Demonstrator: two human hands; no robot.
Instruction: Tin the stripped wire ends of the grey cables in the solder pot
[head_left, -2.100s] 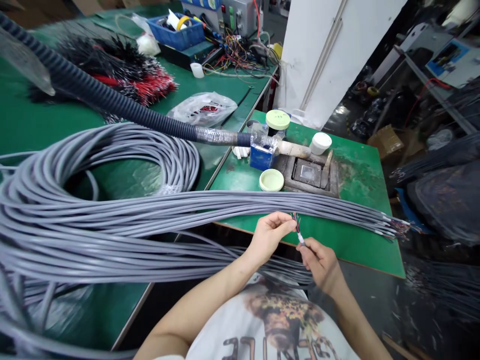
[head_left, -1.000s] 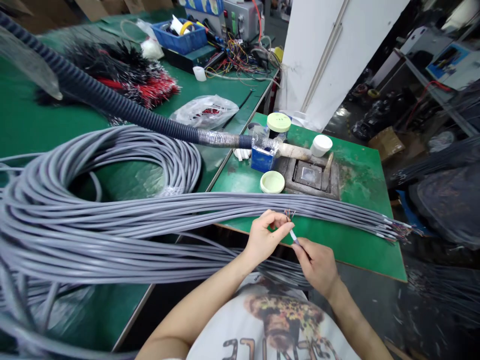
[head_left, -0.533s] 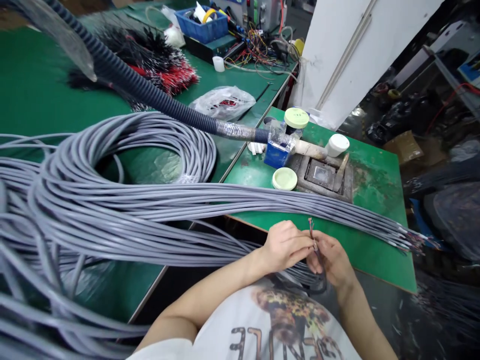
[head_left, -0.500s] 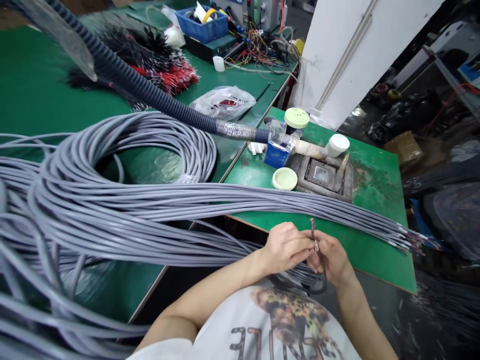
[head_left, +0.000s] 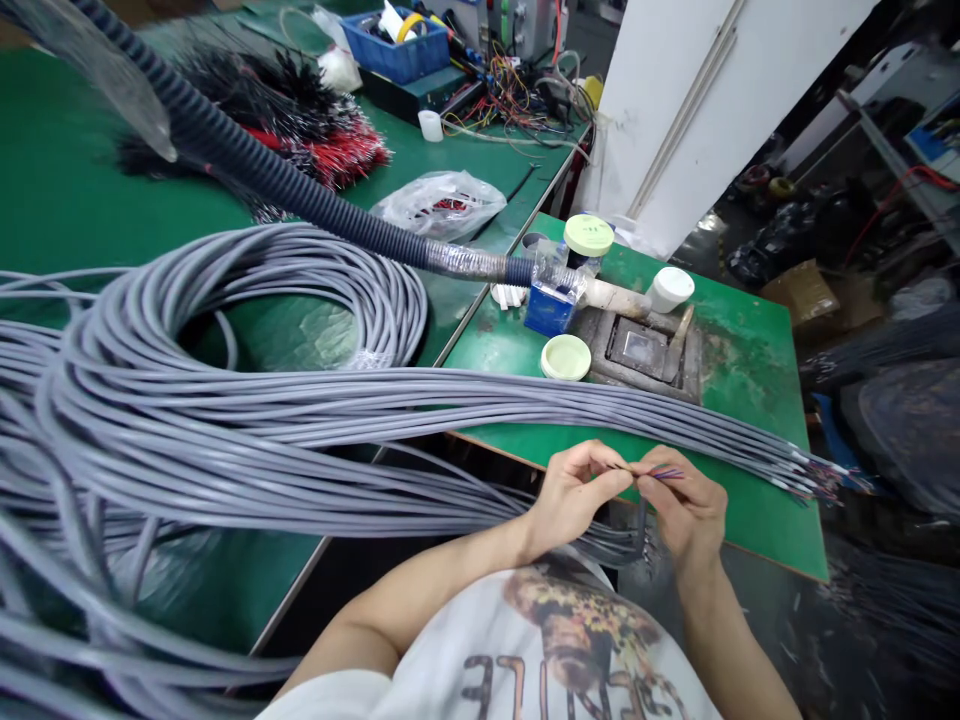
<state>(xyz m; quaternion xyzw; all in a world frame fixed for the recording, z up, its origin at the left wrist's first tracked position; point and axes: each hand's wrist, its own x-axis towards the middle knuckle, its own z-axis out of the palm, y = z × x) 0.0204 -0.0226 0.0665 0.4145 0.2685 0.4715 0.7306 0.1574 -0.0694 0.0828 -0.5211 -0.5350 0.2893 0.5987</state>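
**Desk:** Where are your hands?

**Me:** Together, just above the near edge of the green surface [head_left: 757, 530]. My left hand [head_left: 577, 490] and right hand [head_left: 686, 505] meet at the fingertips, pinching a few thin coloured wires [head_left: 664, 473] between them.

**Desk:** Where do those wires lead?

**Me:** Toward my left fingertips, where I can't see what they join. Just beyond my hands, a long bundle of grey cables [head_left: 450, 400] lies across the surface. It runs left into a big coil [head_left: 300, 290], and to the right it ends in a spray of coloured tips [head_left: 817, 482].

**Desk:** How do they handle?

**Me:** I'd judge the thin wires light, soft and easy to bend, and perhaps a little slippery, so they're best pinched close to the tips. The grey cables look heavier and springier, so I'd take them by the outer jacket, behind the end, rather than by the wires.

**Desk:** What's nearby?

**Me:** Past the bundle sit a pale green lid [head_left: 565, 357], a blue box [head_left: 549, 310] and a metal tray [head_left: 641, 345]. A black ribbed hose [head_left: 300, 205] runs toward the box.
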